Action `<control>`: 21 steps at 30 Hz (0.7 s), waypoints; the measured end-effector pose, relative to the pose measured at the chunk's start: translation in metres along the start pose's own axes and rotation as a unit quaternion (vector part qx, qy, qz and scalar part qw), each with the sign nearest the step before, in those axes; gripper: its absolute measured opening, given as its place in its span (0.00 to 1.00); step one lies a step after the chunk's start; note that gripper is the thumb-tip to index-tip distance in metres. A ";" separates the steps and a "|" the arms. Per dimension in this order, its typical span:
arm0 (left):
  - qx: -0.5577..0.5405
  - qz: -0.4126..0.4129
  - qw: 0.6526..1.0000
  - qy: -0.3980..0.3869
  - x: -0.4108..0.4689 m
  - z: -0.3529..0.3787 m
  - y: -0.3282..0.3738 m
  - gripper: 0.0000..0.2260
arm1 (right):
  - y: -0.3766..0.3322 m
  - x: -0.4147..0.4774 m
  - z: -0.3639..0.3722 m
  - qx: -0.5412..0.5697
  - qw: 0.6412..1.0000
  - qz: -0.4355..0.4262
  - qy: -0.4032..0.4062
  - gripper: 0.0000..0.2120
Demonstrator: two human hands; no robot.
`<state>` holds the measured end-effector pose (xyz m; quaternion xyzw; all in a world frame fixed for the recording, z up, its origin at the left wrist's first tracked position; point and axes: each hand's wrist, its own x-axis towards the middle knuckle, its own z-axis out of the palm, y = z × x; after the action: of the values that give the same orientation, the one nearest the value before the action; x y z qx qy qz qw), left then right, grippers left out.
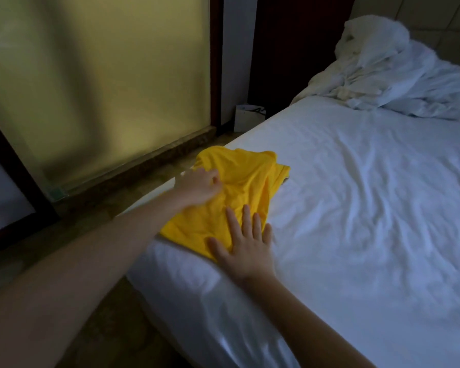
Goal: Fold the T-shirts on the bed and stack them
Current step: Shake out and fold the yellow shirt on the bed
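Head view: yellow T-shirt (pixel 247 179) on bed (pixel 356 208), both hands on it.
T-shirt lies rumpled and partly folded at the bed's 9 o'clock edge. Left hand (pixel 199 188), fingers curled, grips fabric on the shirt's 9 o'clock side. Right hand (pixel 246 248), fingers straight and spread, presses flat on the shirt's 6 o'clock corner, its outer edge over the sheet.
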<state>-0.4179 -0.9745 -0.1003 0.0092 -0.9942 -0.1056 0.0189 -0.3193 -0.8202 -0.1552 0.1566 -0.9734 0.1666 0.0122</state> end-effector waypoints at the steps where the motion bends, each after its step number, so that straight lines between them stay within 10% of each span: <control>1: -0.025 -0.004 0.999 0.044 0.013 -0.007 0.004 0.16 | 0.000 -0.001 0.000 0.004 1.000 0.001 0.000 0.46; 7: -0.031 -0.065 0.994 -0.080 0.059 0.023 0.036 0.36 | 0.002 0.003 0.003 0.028 1.000 -0.009 0.004 0.44; 13: -0.033 -0.078 0.994 -0.064 0.065 0.032 0.036 0.36 | 0.003 0.003 0.004 0.027 0.999 -0.014 0.012 0.43; 21: -0.134 0.018 0.979 0.153 -0.034 0.044 -0.003 0.20 | 0.006 0.000 0.007 0.042 0.998 -0.023 0.038 0.44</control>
<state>-0.3851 -0.9678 -0.1452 0.0049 -0.9565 -0.2344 0.1736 -0.3212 -0.8176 -0.1639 0.1724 -0.9606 0.2128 0.0464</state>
